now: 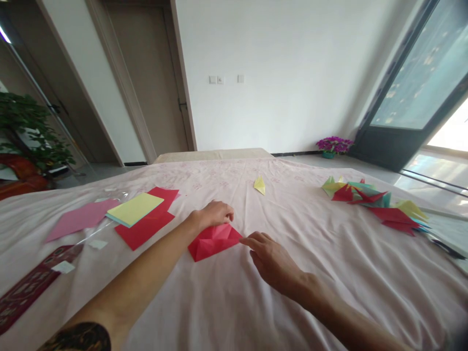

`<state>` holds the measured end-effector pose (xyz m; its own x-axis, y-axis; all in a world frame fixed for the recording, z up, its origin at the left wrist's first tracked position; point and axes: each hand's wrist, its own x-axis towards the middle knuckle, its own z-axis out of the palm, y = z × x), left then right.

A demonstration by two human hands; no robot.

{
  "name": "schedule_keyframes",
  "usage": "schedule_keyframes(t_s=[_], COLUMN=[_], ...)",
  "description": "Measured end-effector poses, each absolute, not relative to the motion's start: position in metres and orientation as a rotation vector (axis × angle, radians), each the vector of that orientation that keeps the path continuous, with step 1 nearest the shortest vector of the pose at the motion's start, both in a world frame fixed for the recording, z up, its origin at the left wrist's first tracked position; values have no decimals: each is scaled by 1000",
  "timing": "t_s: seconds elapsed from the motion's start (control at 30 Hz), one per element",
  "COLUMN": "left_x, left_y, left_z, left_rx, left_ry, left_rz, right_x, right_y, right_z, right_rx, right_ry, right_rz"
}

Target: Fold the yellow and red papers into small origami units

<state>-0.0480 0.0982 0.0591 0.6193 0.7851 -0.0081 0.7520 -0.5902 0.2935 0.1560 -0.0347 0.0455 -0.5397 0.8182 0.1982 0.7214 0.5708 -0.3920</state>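
Red paper (214, 241) pinned flat by left hand (215, 213), right hand (270, 258).

The bright red folded paper piece (214, 240) is plain. The wrinkled pale pink cloth (292, 282) carries faint pink printed motifs. The square paper stack (135, 208) is yellow on top with a light blue edge. The flat paper sheets (144, 230) are red and the single paper sheet (78, 219) is pink. The pile of folded paper pieces (373, 202) mixes red, yellow and teal.
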Motion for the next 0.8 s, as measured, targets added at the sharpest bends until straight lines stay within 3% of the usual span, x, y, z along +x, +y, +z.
schedule_keyframes(t_s=[0.17,0.8], left_x=[-51,-65], left_y=[75,56], left_z=[42,-1], left_rx=[2708,2889], left_ry=[1321,1378], left_rz=[270,368], right_x=[158,170], right_y=[-13,-15], right_z=[25,8], right_rx=[-1233,-1220], right_ry=[-2668,-2682], right_rz=[89,173])
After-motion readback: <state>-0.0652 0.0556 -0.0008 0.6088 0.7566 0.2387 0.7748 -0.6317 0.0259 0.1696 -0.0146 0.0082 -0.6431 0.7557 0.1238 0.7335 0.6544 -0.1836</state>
